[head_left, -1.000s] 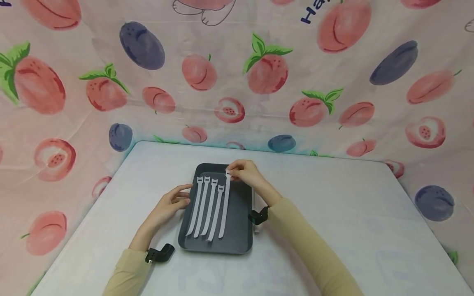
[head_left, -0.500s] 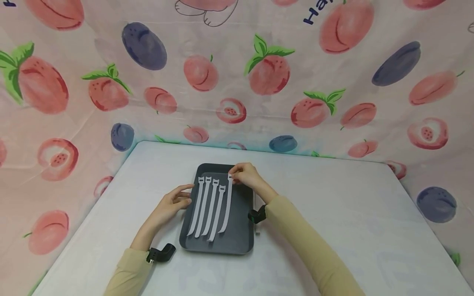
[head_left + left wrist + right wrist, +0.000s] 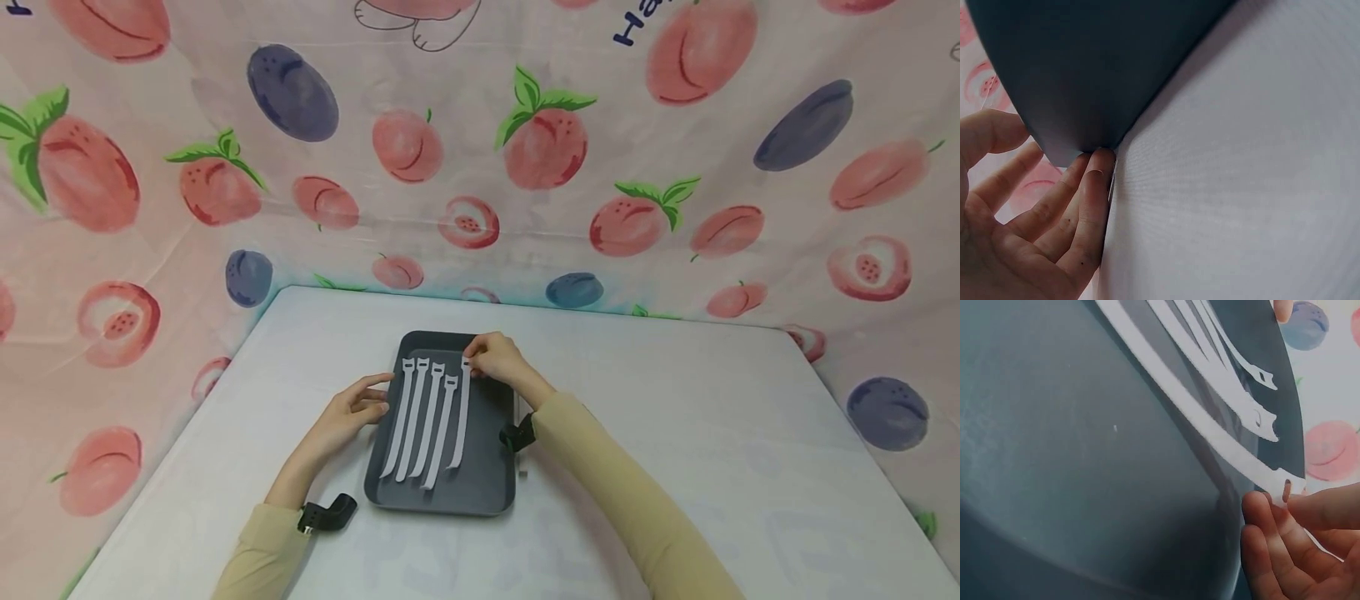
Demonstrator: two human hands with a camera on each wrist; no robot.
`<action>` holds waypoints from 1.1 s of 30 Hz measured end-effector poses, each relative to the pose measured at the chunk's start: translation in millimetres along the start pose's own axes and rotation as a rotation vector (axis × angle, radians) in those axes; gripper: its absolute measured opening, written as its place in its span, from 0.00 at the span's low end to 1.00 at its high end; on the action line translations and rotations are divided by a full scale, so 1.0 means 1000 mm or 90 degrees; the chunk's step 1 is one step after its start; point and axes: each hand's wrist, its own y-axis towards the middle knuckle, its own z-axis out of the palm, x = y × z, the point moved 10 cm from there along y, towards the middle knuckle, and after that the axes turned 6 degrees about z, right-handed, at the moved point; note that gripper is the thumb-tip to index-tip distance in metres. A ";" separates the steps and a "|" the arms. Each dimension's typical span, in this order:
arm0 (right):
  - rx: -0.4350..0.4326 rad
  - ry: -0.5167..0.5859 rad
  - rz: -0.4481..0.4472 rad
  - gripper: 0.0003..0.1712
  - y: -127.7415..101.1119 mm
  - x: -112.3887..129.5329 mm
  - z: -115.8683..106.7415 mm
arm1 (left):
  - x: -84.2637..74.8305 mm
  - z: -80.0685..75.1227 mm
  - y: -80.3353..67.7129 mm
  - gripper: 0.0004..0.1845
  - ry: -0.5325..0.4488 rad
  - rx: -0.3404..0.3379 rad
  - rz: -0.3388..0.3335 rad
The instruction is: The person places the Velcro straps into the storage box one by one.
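Head view — right hand point(image 3: 497, 358) pinches rightmost white strap point(image 3: 461, 412) at far end; left hand point(image 3: 352, 412) relaxed, fingertips touching dark tray point(image 3: 487, 479) left edge

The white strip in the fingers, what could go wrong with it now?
The right hand pinches only the slotted tip of the white strip, so it might slip from that small grip. Its tail lies close beside the four other strips on the dark tray; dragging it could knock them crooked. The left hand only touches the tray's edge with its fingertips, so the tray may slide on the table.
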 end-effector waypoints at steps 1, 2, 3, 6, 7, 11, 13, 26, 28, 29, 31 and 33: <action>-0.002 -0.007 0.000 0.08 0.000 0.000 0.000 | 0.000 0.000 0.000 0.27 -0.001 0.000 -0.002; -0.002 -0.013 -0.001 0.08 0.000 -0.001 0.000 | 0.000 0.001 0.000 0.27 -0.003 -0.001 -0.004; -0.002 -0.018 -0.002 0.08 0.000 -0.001 0.000 | 0.000 0.001 0.000 0.27 -0.003 -0.002 -0.005; 0.002 -0.033 -0.004 0.08 0.001 -0.002 0.000 | 0.001 0.003 0.000 0.27 -0.009 -0.002 -0.006; 0.003 -0.037 -0.003 0.08 0.001 -0.003 0.000 | 0.001 0.004 0.000 0.27 -0.011 -0.002 -0.007; 0.007 -0.051 -0.003 0.09 0.000 -0.003 0.000 | 0.001 0.005 0.000 0.26 -0.013 -0.002 -0.008; 0.009 -0.055 -0.003 0.10 0.000 -0.003 0.000 | 0.001 0.005 0.000 0.26 -0.013 -0.004 -0.010; 0.014 -0.064 0.007 0.11 0.004 0.001 -0.010 | -0.005 0.003 0.002 0.27 -0.016 0.000 0.003; 0.012 -0.066 0.007 0.11 0.003 0.002 -0.012 | -0.005 0.003 0.002 0.27 -0.017 -0.002 0.001; 0.011 -0.067 0.006 0.11 0.003 0.002 -0.013 | -0.005 0.002 0.002 0.27 -0.016 -0.004 0.000; 0.010 -0.070 0.004 0.11 0.003 0.003 -0.014 | -0.005 0.002 0.002 0.27 -0.013 -0.006 -0.001; 0.009 -0.077 0.001 0.11 0.003 0.004 -0.016 | -0.005 0.003 0.001 0.27 -0.011 -0.006 -0.002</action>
